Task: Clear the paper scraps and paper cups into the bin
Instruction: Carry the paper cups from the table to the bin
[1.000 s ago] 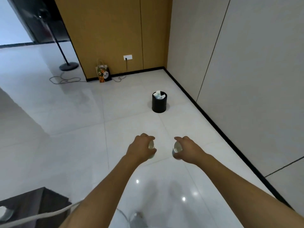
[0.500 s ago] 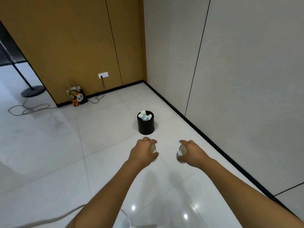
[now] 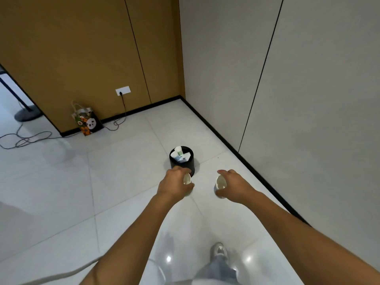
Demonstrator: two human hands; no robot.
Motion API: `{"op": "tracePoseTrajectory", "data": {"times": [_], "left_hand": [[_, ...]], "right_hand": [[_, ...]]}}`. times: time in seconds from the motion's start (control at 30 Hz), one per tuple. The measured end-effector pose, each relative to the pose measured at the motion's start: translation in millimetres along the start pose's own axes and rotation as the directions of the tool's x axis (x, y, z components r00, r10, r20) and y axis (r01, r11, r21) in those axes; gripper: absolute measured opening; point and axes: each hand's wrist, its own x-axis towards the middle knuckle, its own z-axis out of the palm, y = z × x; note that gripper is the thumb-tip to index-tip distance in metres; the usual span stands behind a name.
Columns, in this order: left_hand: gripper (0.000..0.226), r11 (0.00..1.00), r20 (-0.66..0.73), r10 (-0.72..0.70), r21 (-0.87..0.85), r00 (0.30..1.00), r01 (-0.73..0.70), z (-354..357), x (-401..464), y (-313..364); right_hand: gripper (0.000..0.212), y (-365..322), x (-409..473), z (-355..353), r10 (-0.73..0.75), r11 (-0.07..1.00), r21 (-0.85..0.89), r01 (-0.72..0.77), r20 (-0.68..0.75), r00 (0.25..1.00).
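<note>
At far left a stand base (image 3: 27, 114) sits on the floor (image 3: 61, 182), with a loose cable (image 3: 26, 138) trailing from it. A gift bag (image 3: 87, 121) printed with a panda and orange flowers leans on the brown wall; no writing on it is readable. Above it is a wall socket (image 3: 123, 90) with 1 plug in it. The black bin (image 3: 182, 160) stands on the tiles, already holding cups and paper scraps (image 3: 181, 154); their print is too small to read. The left hand (image 3: 174, 185) has its fingers wrapped around a paper cup (image 3: 187, 179). The right hand (image 3: 234, 186) grasps a second paper cup (image 3: 220, 183). Both cups are carried in the air just short of the bin. 1 shoe (image 3: 219, 250) shows below.
</note>
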Motion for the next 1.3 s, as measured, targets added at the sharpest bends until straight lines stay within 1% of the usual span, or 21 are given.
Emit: {"op": "tracePoseTrajectory", "data": {"times": [0.17,0.27,0.33,0.5,0.6,0.7,0.9,1.07,1.2,1.3], "left_hand": [[0.044,0.998,-0.028,-0.058,0.002,0.998,0.058,-10,101,13],[0.044,0.996,-0.062,-0.089,-0.026,0.994,0.088,-17,146,15],[0.043,0.992,-0.057,-0.119,-0.038,0.991,0.117,-20,172,11],[0.041,0.981,-0.045,-0.192,-0.038,0.980,0.191,-31,246,-17],[0.040,0.981,-0.034,-0.189,-0.040,0.981,0.188,-39,297,-35],[0.044,0.982,-0.036,-0.186,-0.044,0.982,0.185,-51,355,-51],[0.047,0.976,-0.008,-0.209,-0.061,0.978,0.209,-84,454,-94],[0.047,0.961,-0.010,-0.267,-0.072,0.964,0.265,-105,510,-132],[0.047,0.940,0.026,-0.326,-0.094,0.945,0.327,-105,543,-153],[0.048,0.910,0.047,-0.393,-0.126,0.918,0.396,-99,567,-167]], "right_hand": [[0.076,0,105,-53,-0.024,0.999,-0.023,0.025,0.038,0.999],[0.076,-6,157,-72,-0.051,0.998,-0.020,0.052,0.046,0.998],[0.075,-11,187,-80,-0.061,0.998,-0.019,0.062,0.069,0.996],[0.073,-30,271,-94,-0.093,0.995,-0.029,0.097,0.112,0.989],[0.074,-49,325,-103,-0.108,0.993,-0.024,0.112,0.110,0.988],[0.075,-72,383,-113,-0.121,0.992,-0.025,0.125,0.112,0.986],[0.076,-123,492,-122,-0.100,0.994,-0.026,0.105,0.129,0.987],[0.074,-161,566,-120,-0.114,0.993,-0.006,0.116,0.137,0.984],[0.073,-175,614,-113,-0.131,0.991,-0.004,0.134,0.179,0.975],[0.071,-179,653,-106,-0.155,0.987,-0.007,0.161,0.226,0.962]]}}
